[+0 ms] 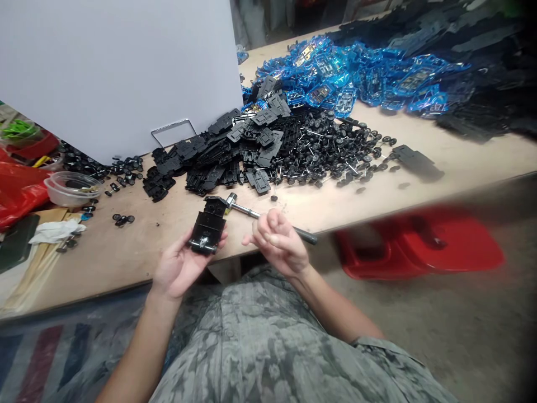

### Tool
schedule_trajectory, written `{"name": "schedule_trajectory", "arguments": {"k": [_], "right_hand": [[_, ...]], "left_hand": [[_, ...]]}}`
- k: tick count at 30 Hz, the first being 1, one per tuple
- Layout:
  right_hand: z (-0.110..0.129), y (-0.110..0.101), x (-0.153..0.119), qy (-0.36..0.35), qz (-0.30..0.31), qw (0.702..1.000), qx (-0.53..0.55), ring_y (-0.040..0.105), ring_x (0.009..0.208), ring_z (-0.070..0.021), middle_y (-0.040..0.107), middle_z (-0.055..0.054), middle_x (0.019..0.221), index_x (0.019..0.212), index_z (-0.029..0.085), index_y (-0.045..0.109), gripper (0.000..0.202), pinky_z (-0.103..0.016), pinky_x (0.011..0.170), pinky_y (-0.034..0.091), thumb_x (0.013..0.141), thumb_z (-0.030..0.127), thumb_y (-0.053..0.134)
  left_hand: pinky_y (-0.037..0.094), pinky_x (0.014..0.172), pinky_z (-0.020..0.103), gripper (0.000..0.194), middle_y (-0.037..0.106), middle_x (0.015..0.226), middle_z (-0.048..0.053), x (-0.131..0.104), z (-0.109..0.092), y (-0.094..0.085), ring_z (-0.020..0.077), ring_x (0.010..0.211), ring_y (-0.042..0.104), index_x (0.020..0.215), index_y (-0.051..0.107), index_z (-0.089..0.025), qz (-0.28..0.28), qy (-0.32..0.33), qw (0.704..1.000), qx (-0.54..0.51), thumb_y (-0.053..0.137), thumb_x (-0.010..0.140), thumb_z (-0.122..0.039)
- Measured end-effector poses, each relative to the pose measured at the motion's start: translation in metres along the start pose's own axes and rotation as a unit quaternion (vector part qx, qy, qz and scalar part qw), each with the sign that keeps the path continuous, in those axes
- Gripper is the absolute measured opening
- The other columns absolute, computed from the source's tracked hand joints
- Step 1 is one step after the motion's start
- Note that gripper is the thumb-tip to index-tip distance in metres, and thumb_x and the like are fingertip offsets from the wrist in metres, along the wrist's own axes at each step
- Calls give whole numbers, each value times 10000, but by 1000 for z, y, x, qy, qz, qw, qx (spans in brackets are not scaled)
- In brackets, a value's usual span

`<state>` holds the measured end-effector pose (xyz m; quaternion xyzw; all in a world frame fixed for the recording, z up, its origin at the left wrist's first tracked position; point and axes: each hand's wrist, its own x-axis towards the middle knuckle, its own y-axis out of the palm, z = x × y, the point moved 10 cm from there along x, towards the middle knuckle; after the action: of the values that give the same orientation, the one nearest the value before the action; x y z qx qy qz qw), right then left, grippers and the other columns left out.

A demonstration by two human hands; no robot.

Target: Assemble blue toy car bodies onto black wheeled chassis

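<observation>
Two bare hands in view, both yours, over the near edge of the wooden table (117, 254). Your left hand (180, 267) grips a black plate (208, 226), thumb along one side, fingertips showing at the other. The plate is tilted, with a shiny bar across its near end; it sits in front of the heaps, left of your right hand (283, 240). Right fingers curled in, palm side partly showing; cannot tell whether anything small is pinched there.

Hammer (248, 211): metal head just beside the far end of the plate, dark handle end reaching past your right hand, which hides part of it. Contact between hand and hammer unclear.

Beyond, a heap of black plates (251, 140) meets a heap of wheels on axles (331, 148). Blue clear shells (331, 73) piled behind. One loose plate (417, 162) lies right of the wheels. Far left: clear tub (72, 189), crumpled white tissue (56, 229), red bag (20, 182). White panel (121, 67) upright behind, wire loop (174, 131) at its foot. Red stool (461, 246) below, to your right.
</observation>
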<state>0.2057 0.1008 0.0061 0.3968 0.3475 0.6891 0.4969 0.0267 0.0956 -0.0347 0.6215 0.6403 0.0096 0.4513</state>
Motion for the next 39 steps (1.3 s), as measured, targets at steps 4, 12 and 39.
{"name": "schedule_trajectory", "arguments": {"k": [4,12,39], "right_hand": [[-1,-1,0,4,3,1000,2,489,663,-99,518,62,747,875,218,552,233,-503,951,597,795,156,762],[0,0,-1,12,-2,1000,-9,470,658,-112,493,66,734,935,229,554,287,-524,940,599,782,238,797],[-1,-3,-1,16,-13,1000,18,473,662,-114,476,75,740,1022,243,550,387,-496,939,603,735,204,807]], "left_hand": [[581,1026,492,542,674,1337,269,0,1,0,357,1207,697,1529,457,-33,0,-4,1000,-5,410,1030,-238],[589,1013,496,539,685,1310,281,0,0,-1,357,1162,720,1516,465,-10,-5,-1,1000,-4,422,1026,-231],[578,1026,530,547,651,1352,297,0,-2,-1,383,1208,689,1528,448,-12,5,6,1000,-12,440,1021,-219]]}}
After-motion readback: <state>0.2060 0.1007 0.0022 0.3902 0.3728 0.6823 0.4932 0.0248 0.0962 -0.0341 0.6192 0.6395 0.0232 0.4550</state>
